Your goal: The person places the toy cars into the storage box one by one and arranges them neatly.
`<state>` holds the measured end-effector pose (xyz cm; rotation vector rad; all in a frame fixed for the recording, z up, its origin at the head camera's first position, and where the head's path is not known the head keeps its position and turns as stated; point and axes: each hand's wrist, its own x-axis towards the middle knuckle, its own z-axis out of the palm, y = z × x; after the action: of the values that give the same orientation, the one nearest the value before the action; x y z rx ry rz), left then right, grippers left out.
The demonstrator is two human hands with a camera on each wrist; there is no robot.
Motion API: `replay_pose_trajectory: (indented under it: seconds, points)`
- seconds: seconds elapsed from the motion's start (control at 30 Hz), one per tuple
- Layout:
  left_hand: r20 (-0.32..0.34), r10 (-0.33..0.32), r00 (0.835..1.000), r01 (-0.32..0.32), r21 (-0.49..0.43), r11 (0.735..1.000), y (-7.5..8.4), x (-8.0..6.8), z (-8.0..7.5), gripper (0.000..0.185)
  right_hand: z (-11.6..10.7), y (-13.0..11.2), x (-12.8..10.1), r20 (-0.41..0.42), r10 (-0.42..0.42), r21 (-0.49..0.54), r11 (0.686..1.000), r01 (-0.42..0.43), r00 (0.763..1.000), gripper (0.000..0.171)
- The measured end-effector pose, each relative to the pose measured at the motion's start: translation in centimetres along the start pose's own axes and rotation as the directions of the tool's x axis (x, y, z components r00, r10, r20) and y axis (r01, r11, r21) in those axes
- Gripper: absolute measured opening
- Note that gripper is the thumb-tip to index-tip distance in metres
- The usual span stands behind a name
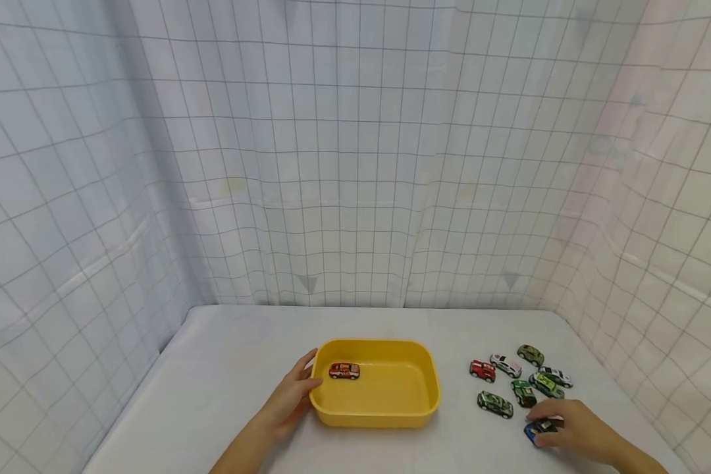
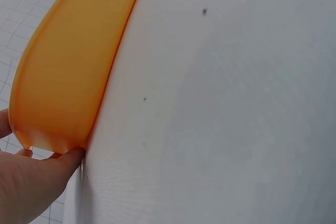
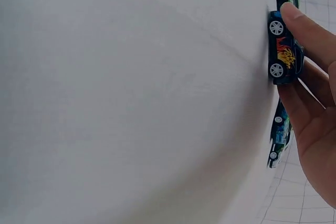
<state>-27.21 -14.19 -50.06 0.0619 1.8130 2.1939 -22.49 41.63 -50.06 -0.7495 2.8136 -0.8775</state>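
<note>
I've R hand (image 1: 582,429) pinching blue flame-decal toy car (image 3: 283,51) by ends; prob. light, stiff, slick; hold there. L hand (image 1: 286,403) grips yellow tray (image 1: 373,420).

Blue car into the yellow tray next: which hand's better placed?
Right hand, I'd say: its thumb and fingers already grip the blue car. The left hand grips the left side of the yellow tray, away from that car.
</note>
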Motion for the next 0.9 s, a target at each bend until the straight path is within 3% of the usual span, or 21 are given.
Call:
replay_pose_trajectory:
  seconds: [0.13, 0.43, 0.73, 0.9]
  points:
    - [0.001, -0.003, 1.000, 0.003, -0.001, 1.000, 0.03, 0.05, 0.17, 0.069, 0.24, 0.20, -0.45, -0.048, -0.001, -0.042, 0.999, -0.001, 0.999, 0.029]
    - [-0.015, -0.004, 1.000, 0.004, 0.004, 1.000, 0.35, -0.20, 0.34, 0.069, -0.50, -0.25, -0.44, 0.020, 0.010, -0.097, 0.995, -0.008, 1.000, 0.040]
    - [-0.017, -0.005, 1.000, 0.005, 0.015, 1.000, 0.25, -0.22, 0.21, 0.069, -0.32, -0.19, -0.15, -0.007, 0.042, -0.049, 0.998, -0.042, 0.999, 0.039]
    - [-0.024, 0.000, 1.000, 0.000, 0.018, 1.000, 0.26, -0.18, 0.21, 0.069, -0.48, -0.55, 0.14, -0.056, 0.016, -0.030, 0.999, -0.017, 0.998, 0.040]
